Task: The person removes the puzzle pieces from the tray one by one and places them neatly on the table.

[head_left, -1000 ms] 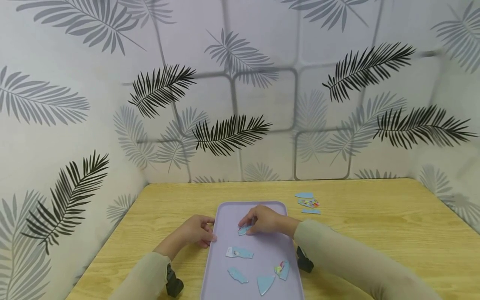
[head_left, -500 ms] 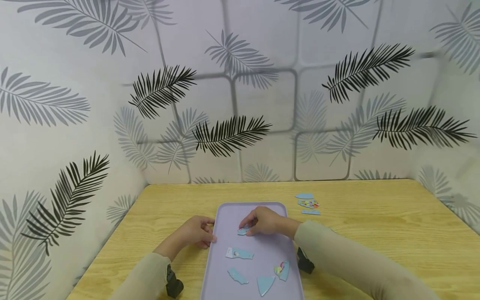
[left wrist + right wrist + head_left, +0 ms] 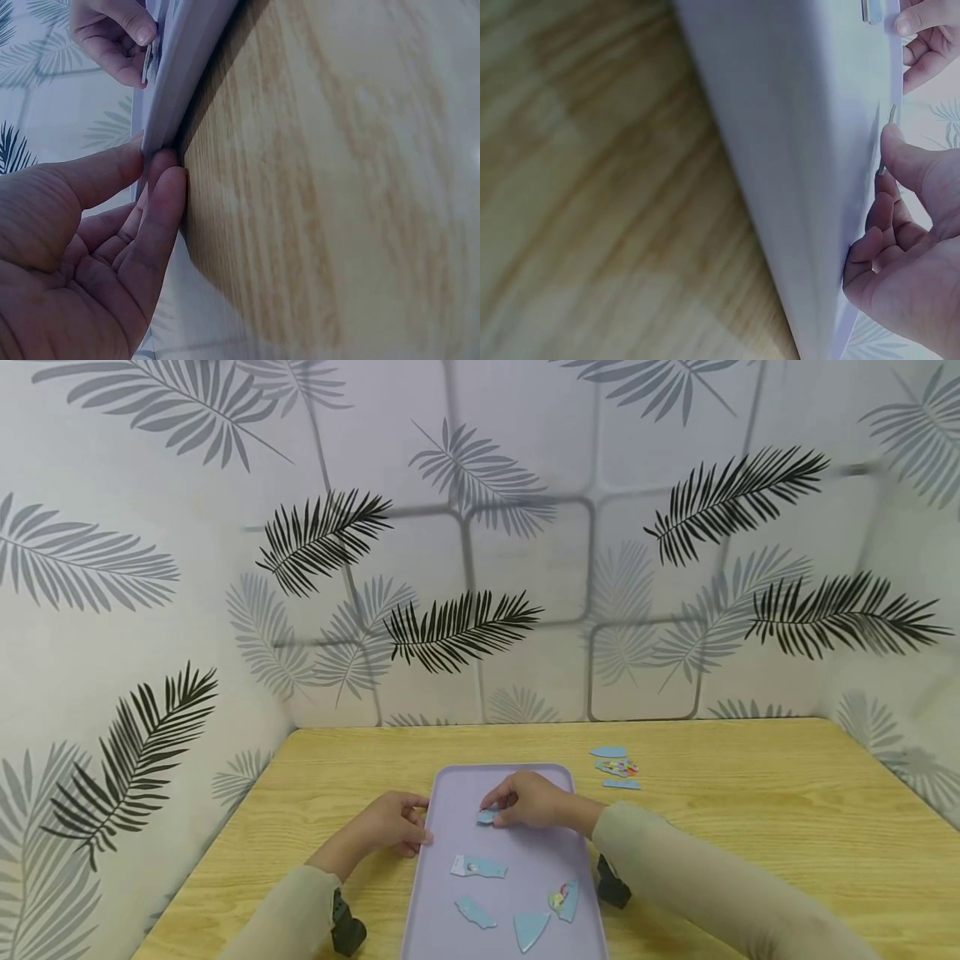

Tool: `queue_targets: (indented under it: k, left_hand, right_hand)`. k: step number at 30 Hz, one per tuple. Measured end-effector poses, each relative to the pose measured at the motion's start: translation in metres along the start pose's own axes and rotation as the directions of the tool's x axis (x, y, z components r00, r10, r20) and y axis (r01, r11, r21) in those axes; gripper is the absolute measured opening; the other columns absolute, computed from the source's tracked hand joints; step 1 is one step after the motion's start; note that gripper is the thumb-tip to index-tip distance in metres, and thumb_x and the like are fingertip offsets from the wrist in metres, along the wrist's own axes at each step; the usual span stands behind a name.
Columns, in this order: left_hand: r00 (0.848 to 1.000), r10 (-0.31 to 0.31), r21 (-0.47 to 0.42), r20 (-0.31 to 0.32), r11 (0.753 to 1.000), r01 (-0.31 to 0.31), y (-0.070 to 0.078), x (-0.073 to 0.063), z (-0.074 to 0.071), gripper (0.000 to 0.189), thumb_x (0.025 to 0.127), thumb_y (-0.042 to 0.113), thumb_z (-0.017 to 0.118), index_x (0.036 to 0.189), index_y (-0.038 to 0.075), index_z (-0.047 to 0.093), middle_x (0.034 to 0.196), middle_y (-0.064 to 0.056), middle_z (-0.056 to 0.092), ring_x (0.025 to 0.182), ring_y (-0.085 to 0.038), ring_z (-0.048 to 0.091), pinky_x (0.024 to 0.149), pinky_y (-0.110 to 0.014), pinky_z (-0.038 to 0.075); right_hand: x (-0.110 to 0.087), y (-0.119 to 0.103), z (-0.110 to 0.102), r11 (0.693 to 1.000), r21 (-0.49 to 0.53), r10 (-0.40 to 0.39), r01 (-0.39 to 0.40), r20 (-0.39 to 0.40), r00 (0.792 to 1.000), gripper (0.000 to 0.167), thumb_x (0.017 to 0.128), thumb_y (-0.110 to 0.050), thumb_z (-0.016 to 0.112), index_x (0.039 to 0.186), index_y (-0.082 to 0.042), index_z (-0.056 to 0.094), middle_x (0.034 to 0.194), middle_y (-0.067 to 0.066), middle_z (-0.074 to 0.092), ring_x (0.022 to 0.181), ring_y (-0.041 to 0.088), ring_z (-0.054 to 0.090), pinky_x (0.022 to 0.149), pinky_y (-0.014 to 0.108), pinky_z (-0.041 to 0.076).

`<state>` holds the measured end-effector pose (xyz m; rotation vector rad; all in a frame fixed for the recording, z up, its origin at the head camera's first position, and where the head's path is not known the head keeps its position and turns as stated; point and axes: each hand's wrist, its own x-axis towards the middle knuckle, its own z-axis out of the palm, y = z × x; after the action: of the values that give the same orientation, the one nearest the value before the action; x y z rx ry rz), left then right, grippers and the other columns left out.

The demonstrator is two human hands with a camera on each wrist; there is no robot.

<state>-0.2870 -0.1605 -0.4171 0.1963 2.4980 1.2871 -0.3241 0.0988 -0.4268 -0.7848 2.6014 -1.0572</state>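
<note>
In the head view, a shallow lilac tray (image 3: 431, 893) lies on the wooden table. My right hand (image 3: 529, 800) is over its far part and pinches a light-blue puzzle piece (image 3: 487, 817) between thumb and fingers; the right wrist view shows that piece thin and edge-on. The left hand (image 3: 393, 823) grips the tray's left rim, thumb on one side and fingers on the other, as the left wrist view shows. Nearer on the tray lie a piece with a white end (image 3: 480, 866), a curved piece (image 3: 476, 912), a triangular piece (image 3: 531, 930) and a colourfully printed piece (image 3: 564, 901).
On the table beyond the tray's right side lie a blue pointed piece (image 3: 608, 751), a multicoloured piece (image 3: 617, 767) and a narrow blue strip (image 3: 622, 784). A leaf-patterned wall (image 3: 525, 677) stands behind the table (image 3: 750, 810).
The right hand and its puzzle piece have shifted very slightly, and the piece now shows tilted differently, with less of its printed face. The left hand and tray stay put.
</note>
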Motion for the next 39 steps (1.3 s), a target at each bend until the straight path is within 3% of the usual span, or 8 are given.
queue_targets:
  k: [4,16,26,39]
  left_hand:
    - [1.0,-0.008,0.002,-0.004,1.0,0.008,0.0,0.0,0.0,0.061,0.081,-0.002,0.075,0.136,-0.008,0.049,0.079,-0.009,0.059,0.064,-0.018,0.061,0.059,-0.033,0.058]
    - [1.0,0.001,-0.024,0.005,1.0,-0.001,0.0,0.002,0.0,0.061,0.082,-0.004,0.075,0.136,-0.009,0.048,0.08,-0.01,0.058,0.066,-0.018,0.062,0.06,-0.034,0.058]
    - [1.0,-0.002,-0.021,-0.005,1.0,0.002,0.003,0.001,0.0,0.061,0.081,-0.004,0.075,0.136,-0.009,0.048,0.08,-0.01,0.057,0.065,-0.019,0.061,0.06,-0.034,0.058]
    - [1.0,-0.007,-0.021,-0.002,1.0,0.007,0.0,0.001,0.0,0.061,0.081,-0.004,0.075,0.135,-0.009,0.049,0.08,-0.01,0.057,0.065,-0.018,0.061,0.06,-0.034,0.058]
  right_hand:
    - [-0.002,-0.001,-0.002,1.0,0.005,0.009,-0.009,-0.009,1.0,0.022,0.083,-0.007,0.077,0.102,-0.018,0.077,0.086,-0.005,0.06,0.075,0.012,0.052,0.066,0.025,0.046]
    - [-0.014,0.014,-0.015,0.998,0.026,-0.059,0.06,-0.028,0.998,0.021,0.084,-0.01,0.076,0.104,-0.017,0.076,0.082,-0.006,0.06,0.069,0.011,0.049,0.059,0.023,0.043]
    - [-0.036,0.017,-0.037,0.997,0.017,-0.073,0.074,-0.068,0.995,0.022,0.086,-0.007,0.073,0.107,-0.014,0.075,0.084,-0.003,0.059,0.072,0.015,0.049,0.057,0.024,0.041]
    - [-0.062,0.036,-0.056,0.996,0.032,-0.077,0.081,-0.106,0.991,0.021,0.088,-0.008,0.072,0.109,-0.011,0.074,0.087,-0.001,0.06,0.075,0.018,0.051,0.057,0.024,0.044]
